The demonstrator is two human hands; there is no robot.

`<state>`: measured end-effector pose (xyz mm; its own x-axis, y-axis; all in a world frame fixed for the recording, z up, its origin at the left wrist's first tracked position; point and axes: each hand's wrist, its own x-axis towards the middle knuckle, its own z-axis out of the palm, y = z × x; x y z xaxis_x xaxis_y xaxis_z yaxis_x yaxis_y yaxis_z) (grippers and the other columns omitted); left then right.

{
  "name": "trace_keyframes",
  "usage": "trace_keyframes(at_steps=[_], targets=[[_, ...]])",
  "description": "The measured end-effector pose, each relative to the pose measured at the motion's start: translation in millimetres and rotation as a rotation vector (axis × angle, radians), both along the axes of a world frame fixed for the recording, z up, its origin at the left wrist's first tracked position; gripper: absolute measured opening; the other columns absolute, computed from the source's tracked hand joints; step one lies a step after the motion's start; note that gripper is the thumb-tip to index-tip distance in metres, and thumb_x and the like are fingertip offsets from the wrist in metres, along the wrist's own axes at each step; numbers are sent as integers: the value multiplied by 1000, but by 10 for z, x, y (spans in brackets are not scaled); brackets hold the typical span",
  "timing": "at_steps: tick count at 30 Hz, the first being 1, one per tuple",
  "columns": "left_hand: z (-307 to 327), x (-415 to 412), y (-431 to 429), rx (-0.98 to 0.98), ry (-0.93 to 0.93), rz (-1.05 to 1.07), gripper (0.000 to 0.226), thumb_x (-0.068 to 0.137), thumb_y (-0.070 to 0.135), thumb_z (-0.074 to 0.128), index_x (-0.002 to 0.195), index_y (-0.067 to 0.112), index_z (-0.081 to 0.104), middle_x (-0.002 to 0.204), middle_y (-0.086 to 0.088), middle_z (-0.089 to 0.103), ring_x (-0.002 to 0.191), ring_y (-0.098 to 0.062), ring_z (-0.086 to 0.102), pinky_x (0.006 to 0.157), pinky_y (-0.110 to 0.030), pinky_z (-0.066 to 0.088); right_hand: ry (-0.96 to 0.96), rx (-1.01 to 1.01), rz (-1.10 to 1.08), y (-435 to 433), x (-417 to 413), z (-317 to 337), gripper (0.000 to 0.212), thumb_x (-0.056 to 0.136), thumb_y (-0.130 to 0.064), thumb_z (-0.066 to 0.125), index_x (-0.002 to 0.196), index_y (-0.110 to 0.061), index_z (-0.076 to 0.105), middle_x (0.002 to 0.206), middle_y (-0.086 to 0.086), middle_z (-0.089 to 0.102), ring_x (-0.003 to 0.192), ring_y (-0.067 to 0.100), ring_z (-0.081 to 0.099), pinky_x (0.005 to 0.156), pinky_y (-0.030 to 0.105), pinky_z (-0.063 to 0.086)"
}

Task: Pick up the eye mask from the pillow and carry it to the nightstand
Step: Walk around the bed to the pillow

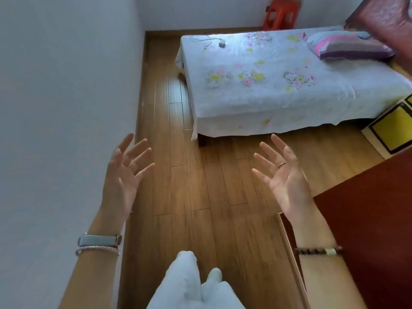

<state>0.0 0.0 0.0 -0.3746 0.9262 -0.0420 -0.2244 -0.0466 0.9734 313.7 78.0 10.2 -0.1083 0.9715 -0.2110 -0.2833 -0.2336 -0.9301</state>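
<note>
My left hand (124, 172) and my right hand (282, 172) are held up over the wooden floor, palms up and fingers spread, with nothing in them. Far ahead at the upper right, a striped pink, grey and purple pillow (350, 46) lies at the head of the bed (278, 85). A small light-blue item (363, 35) rests on the pillow's far edge; it may be the eye mask, too small to tell. No nightstand is clearly identifiable.
A white wall runs along the left. A charger with its cable (219, 43) lies on the floral sheet. A red plastic stool (282, 14) stands beyond the bed. A dark red wooden surface (367, 219) is at my right, with a yellow-and-black box (394, 128) past it.
</note>
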Motion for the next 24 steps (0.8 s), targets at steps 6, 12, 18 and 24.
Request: trace_keyframes(at_steps=[6, 12, 18, 24], targets=[[137, -256, 184, -17, 61, 47, 88, 76, 68, 57, 149, 23, 36, 147, -6, 50, 132, -25, 52, 103, -50, 45, -4, -16, 109, 319, -447, 32, 34, 100, -43, 43, 129, -38, 60, 138, -2, 62, 125, 22, 61, 108, 56, 43], [153, -765, 707, 3, 75, 70, 65, 92, 46, 28, 150, 20, 32, 150, -9, 46, 134, -26, 50, 110, -58, 36, -7, 9, 162, 851, -1039, 53, 33, 101, -41, 40, 128, -38, 59, 138, 0, 62, 126, 22, 60, 109, 57, 41], [180, -1331, 1351, 36, 39, 73, 63, 91, 46, 28, 149, 22, 35, 150, -8, 47, 133, -27, 51, 109, -57, 38, 7, 48, 172, 1478, -1629, 74, 34, 99, -43, 43, 127, -38, 62, 135, -1, 65, 124, 21, 62, 107, 56, 43], [193, -1897, 1963, 35, 38, 48, 62, 92, 46, 26, 149, 23, 34, 151, -7, 46, 134, -27, 50, 110, -58, 36, 21, 74, 154, 2032, -2193, 176, 38, 93, -46, 47, 127, -37, 61, 137, 2, 63, 123, 22, 64, 104, 53, 46]])
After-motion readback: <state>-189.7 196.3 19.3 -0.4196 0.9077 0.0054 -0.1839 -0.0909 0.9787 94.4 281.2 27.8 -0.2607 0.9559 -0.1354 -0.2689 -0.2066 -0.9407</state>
